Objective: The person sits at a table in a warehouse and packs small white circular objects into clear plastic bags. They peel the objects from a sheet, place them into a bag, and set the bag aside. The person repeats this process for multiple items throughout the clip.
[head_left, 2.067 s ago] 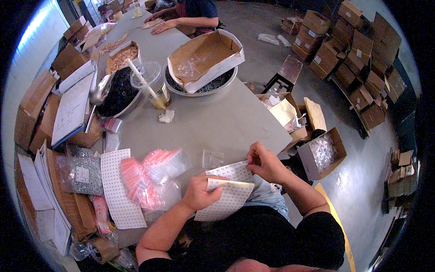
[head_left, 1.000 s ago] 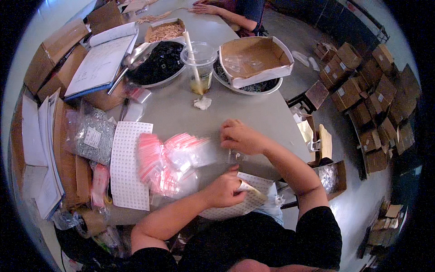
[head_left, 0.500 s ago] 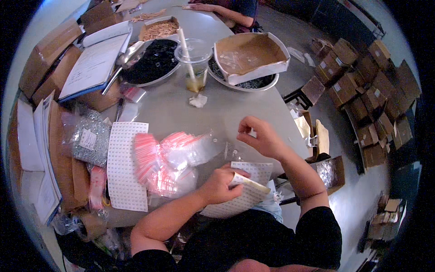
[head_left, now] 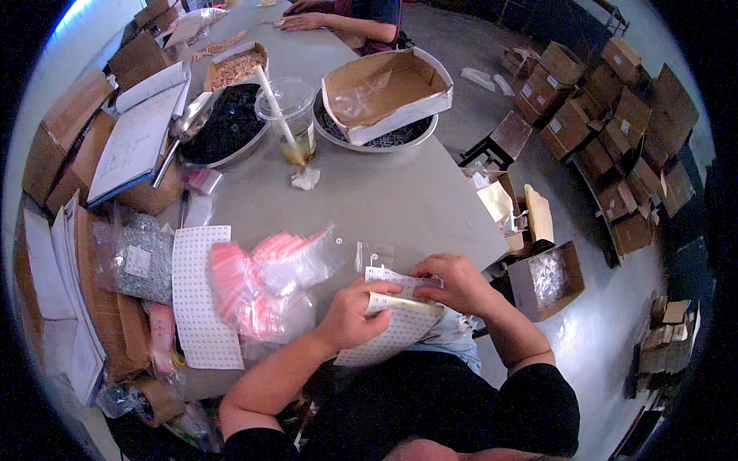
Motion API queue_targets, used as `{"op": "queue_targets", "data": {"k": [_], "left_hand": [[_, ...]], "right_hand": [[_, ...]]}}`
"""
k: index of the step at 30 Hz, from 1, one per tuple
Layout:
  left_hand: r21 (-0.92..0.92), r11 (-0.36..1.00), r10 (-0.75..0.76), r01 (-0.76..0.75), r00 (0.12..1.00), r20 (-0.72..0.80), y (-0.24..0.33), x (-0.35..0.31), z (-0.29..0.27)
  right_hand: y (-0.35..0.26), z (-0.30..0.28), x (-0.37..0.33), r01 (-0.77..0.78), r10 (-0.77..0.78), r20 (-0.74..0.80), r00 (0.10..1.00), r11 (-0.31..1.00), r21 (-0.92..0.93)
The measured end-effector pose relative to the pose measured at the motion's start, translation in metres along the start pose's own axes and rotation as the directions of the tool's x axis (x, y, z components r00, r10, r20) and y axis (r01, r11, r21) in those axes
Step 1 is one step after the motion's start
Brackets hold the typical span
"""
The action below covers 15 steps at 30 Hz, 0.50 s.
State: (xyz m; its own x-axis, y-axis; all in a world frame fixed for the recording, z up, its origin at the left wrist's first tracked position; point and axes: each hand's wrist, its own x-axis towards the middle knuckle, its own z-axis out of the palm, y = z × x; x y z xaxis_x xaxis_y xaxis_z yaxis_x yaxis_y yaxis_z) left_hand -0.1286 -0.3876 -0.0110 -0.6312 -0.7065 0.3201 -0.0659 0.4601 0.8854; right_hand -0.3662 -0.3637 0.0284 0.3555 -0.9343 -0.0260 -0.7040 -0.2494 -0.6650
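My left hand (head_left: 352, 313) is closed on a white sticker sheet (head_left: 400, 332) with rows of small printed labels, folded over near its top. My right hand (head_left: 455, 283) meets the sheet's upper right part, thumb and fingers pinched at it; whether a single label is between them is too small to see. Just beyond the sheet lies a small clear bag (head_left: 374, 253) with a little round label on it. To the left, a fanned pile of clear zip bags (head_left: 265, 284) with red strips partly covers a second sticker sheet (head_left: 201, 307).
Farther back stand a plastic cup (head_left: 288, 115) with a straw, a basin of black parts (head_left: 227, 127), and a cardboard tray (head_left: 388, 92) resting on another basin. A clipboard (head_left: 138, 142) and a bag of metal parts (head_left: 138, 257) line the left. Another person's hand (head_left: 304, 21) rests at the far end.
My right hand has come down from above the table onto the sticker sheet. My left hand keeps its hold. The view has shifted slightly.
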Motion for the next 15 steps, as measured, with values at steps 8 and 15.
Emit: {"op": "queue_targets", "data": {"k": [8, 15], "left_hand": [[0.060, 0.998, 0.002, -0.004, 0.999, 0.042, 0.000, -0.004, -0.001], [0.339, 0.923, 0.176, -0.180, 0.983, 0.042, 0.008, 0.000, -0.011]], "right_hand": [[0.000, 0.001, -0.004, -0.206, 0.163, 0.167, 0.972, 0.937, 0.282], [0.008, -0.017, -0.004, -0.108, 0.075, 0.182, 0.980, 0.978, 0.180]]}}
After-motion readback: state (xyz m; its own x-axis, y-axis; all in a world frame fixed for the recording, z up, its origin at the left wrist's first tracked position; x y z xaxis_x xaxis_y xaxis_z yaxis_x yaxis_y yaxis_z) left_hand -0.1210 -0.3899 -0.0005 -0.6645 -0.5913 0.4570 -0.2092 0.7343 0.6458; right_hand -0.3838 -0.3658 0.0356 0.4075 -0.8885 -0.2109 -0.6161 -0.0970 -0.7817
